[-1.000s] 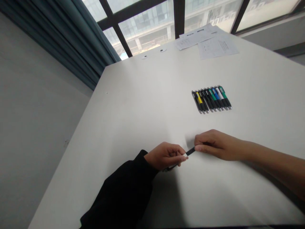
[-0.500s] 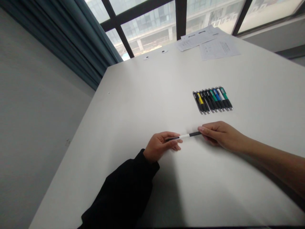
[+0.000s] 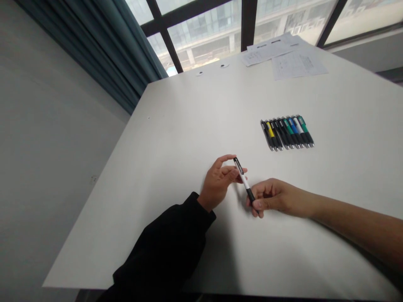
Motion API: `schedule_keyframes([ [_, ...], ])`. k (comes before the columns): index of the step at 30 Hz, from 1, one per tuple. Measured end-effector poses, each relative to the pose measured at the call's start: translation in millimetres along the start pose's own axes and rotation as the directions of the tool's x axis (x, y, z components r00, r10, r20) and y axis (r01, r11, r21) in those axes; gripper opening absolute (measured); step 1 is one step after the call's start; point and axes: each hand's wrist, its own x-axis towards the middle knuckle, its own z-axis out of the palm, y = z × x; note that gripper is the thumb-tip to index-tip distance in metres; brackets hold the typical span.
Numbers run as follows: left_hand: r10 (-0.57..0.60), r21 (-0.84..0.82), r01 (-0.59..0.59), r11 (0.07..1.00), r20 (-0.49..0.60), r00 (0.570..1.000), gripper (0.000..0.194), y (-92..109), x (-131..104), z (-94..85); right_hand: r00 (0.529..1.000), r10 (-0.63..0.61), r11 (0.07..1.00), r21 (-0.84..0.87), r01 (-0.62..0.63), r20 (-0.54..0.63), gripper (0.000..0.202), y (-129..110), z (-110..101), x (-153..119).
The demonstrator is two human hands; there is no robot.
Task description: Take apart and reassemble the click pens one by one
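Observation:
A white pen with a black grip (image 3: 246,183) slants between my two hands above the white table (image 3: 176,138). The clip end points up and away, where my left hand (image 3: 219,180) has its index fingertip on the top and its thumb beside the barrel. My right hand (image 3: 271,197) pinches the black grip near the tip, which its fingers partly hide. Beyond my right hand, several pens (image 3: 287,132) lie side by side in a row, with black, yellow, green, blue and white barrels.
Printed papers (image 3: 299,65) lie at the table's far edge by the window (image 3: 204,37). Two small white pieces with dark spots sit left of them. A blue-grey curtain (image 3: 126,54) hangs at the far left, beside a grey wall (image 3: 56,126).
The held pen has turned from nearly level to a steep slant. My right hand has come nearer and to the left, and my left index finger has risen to the pen's top.

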Motion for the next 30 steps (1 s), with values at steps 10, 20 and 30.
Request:
schedule_keyframes([
  [10, -0.068, 0.053, 0.063, 0.997, 0.106, 0.992, 0.075, 0.2, -4.4, -0.4, 1.0, -0.022, 0.999, -0.025, 0.022, -0.002, 0.034, 0.2, 1.0, 0.9],
  [20, -0.044, 0.131, 0.05, 0.99, -0.043, 0.998, 0.082, 0.7, 22.2, 1.5, 0.92, -0.285, 0.44, -0.89, -0.122, -0.267, 0.035, -11.2, 19.7, -6.7],
  [30, 0.017, 0.22, 0.04, 0.975, -0.25, 0.968, 0.059, -13.3, 59.5, 12.0, 0.822, -0.266, 0.072, -0.861, -0.504, -0.503, 0.033, -11.9, 17.2, 10.9],
])
